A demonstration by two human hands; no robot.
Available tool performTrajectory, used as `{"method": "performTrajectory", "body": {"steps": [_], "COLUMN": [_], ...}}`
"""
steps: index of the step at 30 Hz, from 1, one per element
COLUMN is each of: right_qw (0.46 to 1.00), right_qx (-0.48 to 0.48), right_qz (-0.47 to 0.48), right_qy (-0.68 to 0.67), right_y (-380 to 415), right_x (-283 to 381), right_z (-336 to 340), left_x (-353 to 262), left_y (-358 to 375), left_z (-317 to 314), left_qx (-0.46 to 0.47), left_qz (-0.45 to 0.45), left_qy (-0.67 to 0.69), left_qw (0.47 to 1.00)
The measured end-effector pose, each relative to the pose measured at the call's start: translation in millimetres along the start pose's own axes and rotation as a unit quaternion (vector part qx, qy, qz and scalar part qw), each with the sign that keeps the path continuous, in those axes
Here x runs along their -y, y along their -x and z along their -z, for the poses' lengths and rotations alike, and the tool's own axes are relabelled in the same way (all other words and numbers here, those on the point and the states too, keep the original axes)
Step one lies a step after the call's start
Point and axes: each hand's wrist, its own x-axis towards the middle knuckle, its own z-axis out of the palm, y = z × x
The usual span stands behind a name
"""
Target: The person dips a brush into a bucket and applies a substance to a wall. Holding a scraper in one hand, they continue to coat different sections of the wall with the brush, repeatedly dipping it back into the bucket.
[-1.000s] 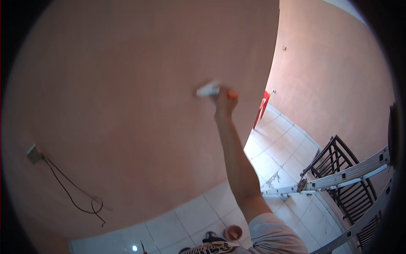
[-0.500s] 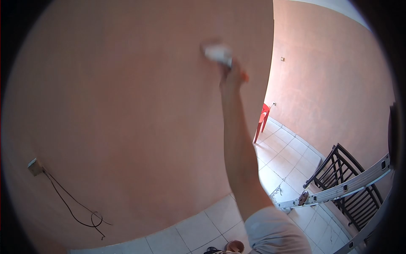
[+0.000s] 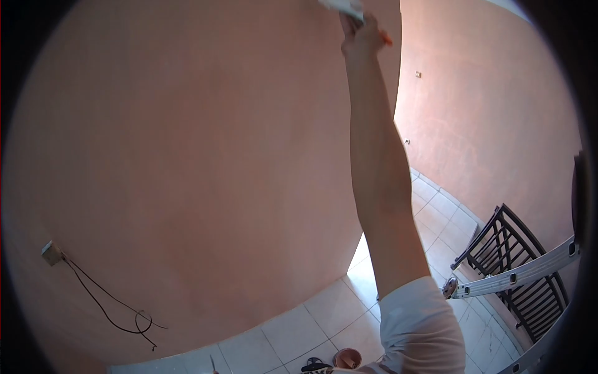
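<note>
My right hand is raised near the top edge of the view, its fingers wrapped round the handle of a brush. An orange handle end sticks out to the right of the hand, and the pale head points left, partly cut off by the frame's upper edge. The brush head is at the pinkish-brown wall; whether it touches cannot be told. My left hand is out of the frame.
Loose black wires hang from a wall box at lower left. A reddish pot and a shoe are at the bottom. A metal ladder and a dark slatted metal piece stand at right on tiled floor.
My right hand has moved up and slightly right with the brush. The arm is stretched further and now hides the red chair seen before.
</note>
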Motion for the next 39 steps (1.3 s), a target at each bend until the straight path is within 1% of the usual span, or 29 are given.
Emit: {"method": "performTrajectory", "body": {"steps": [3, 4, 5, 6, 7, 8, 10, 11, 13, 14, 16, 17, 18, 19, 20, 21, 22, 23, 24, 25, 27, 28, 30, 31, 33, 35, 36, 37, 39], "right_qw": [0.988, 0.989, 0.991, 0.99, 0.985, 0.971, 0.923, 0.884, 0.819, 0.784, 0.762, 0.751, 0.766, 0.778, 0.801, 0.805, 0.842, 0.878, 0.904, 0.936, 0.973, 0.978, 0.985, 0.984, 0.966, 0.93, 0.891, 0.86, 0.772], "right_qx": [-0.108, -0.105, -0.102, -0.103, -0.104, -0.154, -0.254, -0.299, -0.386, -0.433, -0.455, -0.462, -0.421, -0.379, -0.352, -0.329, -0.281, -0.239, -0.193, -0.157, -0.107, -0.096, -0.074, -0.079, -0.165, -0.25, -0.323, -0.364, -0.447], "right_qz": [-0.015, -0.004, 0.008, 0.012, 0.026, -0.006, -0.085, -0.132, -0.198, -0.223, -0.237, -0.248, -0.242, -0.237, -0.211, -0.21, -0.169, -0.111, -0.077, -0.032, -0.043, -0.053, -0.069, -0.082, -0.118, -0.17, -0.204, -0.231, -0.281], "right_qy": [0.113, 0.1, 0.089, 0.1, 0.138, 0.181, 0.275, 0.336, 0.377, 0.385, 0.395, 0.401, 0.422, 0.441, 0.436, 0.446, 0.428, 0.4, 0.374, 0.312, 0.2, 0.179, 0.139, 0.14, 0.16, 0.21, 0.245, 0.273, 0.355], "right_y": [-12.1, 14.4, 53.4, 83.6, 132.8, 188.6, 312.0, 366.5, 460.6, 489.2, 508.1, 513.5, 503.6, 482.5, 455.5, 418.8, 383.4, 346.3, 314.3, 286.7, 244.0, 239.5, 236.8, 256.2, 329.8, 423.0, 469.4, 513.4, 575.3], "right_x": [-18.1, -18.8, -13.4, -14.5, -6.5, 3.0, 35.6, 50.6, 76.6, 85.4, 98.0, 99.5, 96.2, 88.8, 78.1, 70.0, 60.6, 55.5, 58.6, 58.2, 56.1, 50.6, 42.9, 36.2, 27.7, 46.3, 59.2, 72.4, 90.4], "right_z": [2.5, 17.8, 43.5, 86.2, 123.7, 162.7, 235.3, 270.8, 329.4, 350.2, 357.8, 361.8, 361.8, 355.7, 340.3, 315.5, 292.7, 260.4, 223.3, 199.7, 175.5, 183.8, 204.1, 231.0, 303.1, 359.3, 381.7, 402.3, 441.5], "left_x": [-2.0, -0.6, 1.5, 1.2, 0.7, 2.0, 8.6, 7.8, 6.5, 6.4, 27.6, 17.5, 5.0, 0.6, -0.6, -11.2, -26.0, -36.7, -43.3, -48.7, -54.2, -57.9, -47.7, -42.3, -43.1, -31.8, -19.6, -13.0, -5.3], "left_y": [4.6, 14.6, 26.5, 38.4, 46.8, 51.5, 63.4, 63.0, 58.9, 54.0, 28.7, 28.1, 24.1, 19.5, 12.1, 17.0, 20.9, 26.0, 32.4, 39.6, 61.7, 70.4, 86.2, 95.6, 112.8, 119.7, 122.2, 123.8, 126.3], "left_z": [-13.4, -19.4, -17.7, -15.0, -12.8, -8.3, 5.4, 14.5, 30.8, 39.0, 35.1, 40.3, 42.1, 39.9, 35.8, 36.9, 33.0, 30.5, 28.7, 26.2, 22.1, 22.1, 24.1, 25.7, 34.9, 46.2, 48.4, 53.1, 66.5], "left_qx": [0.004, 0.013, 0.019, 0.027, 0.034, 0.05, 0.086, 0.111, 0.088, 0.075, 0.043, 0.033, 0.023, 0.021, 0.017, 0.015, 0.01, 0.018, 0.026, 0.035, 0.046, 0.052, 0.078, 0.085, 0.109, 0.111, 0.111, 0.104, 0.097], "left_qz": [0.023, 0.029, 0.018, 0.005, -0.01, -0.004, 0.005, -0.001, -0.037, -0.054, -0.091, -0.067, -0.039, -0.028, -0.019, -0.026, -0.035, -0.037, -0.039, -0.032, -0.049, -0.061, -0.05, -0.042, -0.011, 0.01, 0.021, 0.038, 0.048], "left_qy": [0.071, 0.097, 0.043, -0.01, -0.062, -0.094, -0.163, -0.206, -0.216, -0.222, -0.175, -0.164, -0.155, -0.115, -0.073, -0.045, -0.015, -0.01, -0.005, -0.018, -0.036, -0.046, -0.088, -0.107, -0.141, -0.161, -0.167, -0.171, -0.196], "left_qw": [0.997, 0.995, 0.999, 1.0, 0.997, 0.994, 0.983, 0.972, 0.972, 0.971, 0.979, 0.984, 0.987, 0.993, 0.997, 0.999, 0.999, 0.999, 0.999, 0.999, 0.997, 0.996, 0.992, 0.99, 0.984, 0.981, 0.979, 0.979, 0.975]}}
